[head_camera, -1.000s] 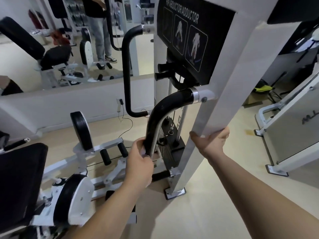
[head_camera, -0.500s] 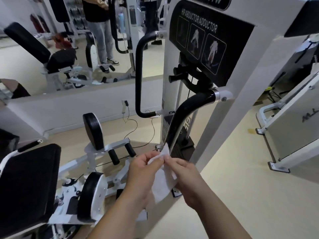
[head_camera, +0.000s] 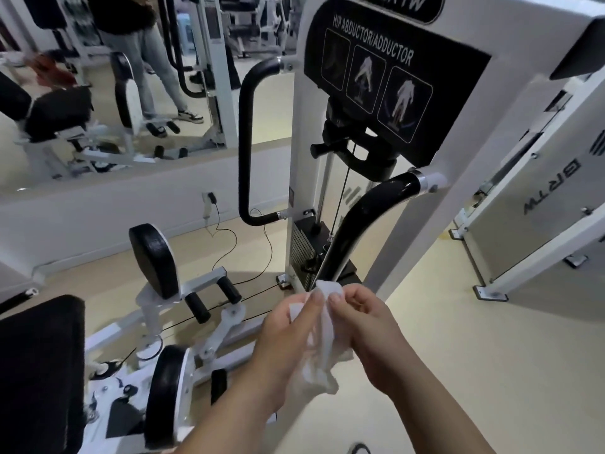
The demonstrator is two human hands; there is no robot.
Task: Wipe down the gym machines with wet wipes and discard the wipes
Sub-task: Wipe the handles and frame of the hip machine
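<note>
The black placard (head_camera: 389, 80) at the machine's 12 o'clock reads "HIP ABDUCTOR/ADDUCTOR" above three exercise diagrams, a partly cropped badge (head_camera: 401, 6) above it shows "BRTW", and the grey panel (head_camera: 553, 204) at 3 o'clock bears mirrored "BRTW" lettering.

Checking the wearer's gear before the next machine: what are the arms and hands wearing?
Nothing visible. The left hand and right hand have no gloves, rings or watch, and both forearms are bare to the frame's bottom edge, with no sleeve in view. Nails are short and unpainted.

head-worn view, angled down, hands (head_camera: 327, 332) close
</note>
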